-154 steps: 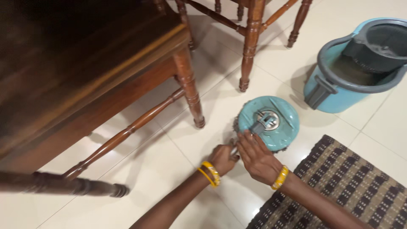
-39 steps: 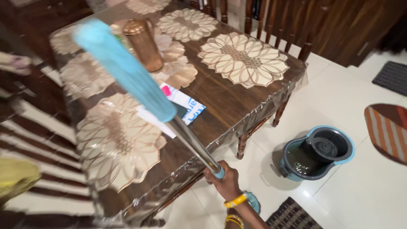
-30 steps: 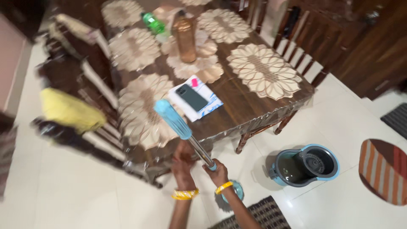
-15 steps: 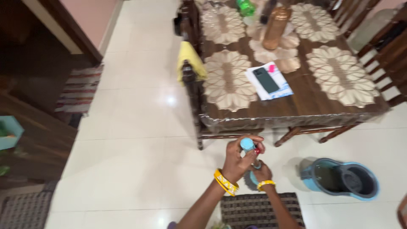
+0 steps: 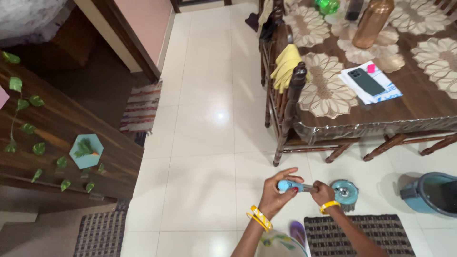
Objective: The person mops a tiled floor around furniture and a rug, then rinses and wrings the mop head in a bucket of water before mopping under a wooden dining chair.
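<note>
Since half a second ago the view has swung left, so the dining table now sits up and to the right of the hands, and the mop pole has tipped from end-on to lying nearly level across the picture.

The left hand [image 5: 277, 194] is wrapped around the blue grip end of the mop pole [image 5: 296, 186], thumb and fingers closed on it, the upper fingers lifted a little. Just to its right the right hand [image 5: 322, 192] is clamped on the metal shaft, closer to the round blue mop head [image 5: 344, 192], which rests on the white tiled floor [image 5: 204, 143]. Holding at two points probably steadies the long pole while the head stays down.

Below the hands lies a dark woven mat [image 5: 362, 234]. To the right of the grip, at the picture's edge, stands the blue mop bucket [image 5: 431, 192], near the mop head. Above the grip, a wooden chair [image 5: 285, 90] with a yellow cloth [image 5: 285, 66] over its back stands against the wooden table [image 5: 404, 102], where a dark phone [image 5: 365, 81] lies on papers.
</note>
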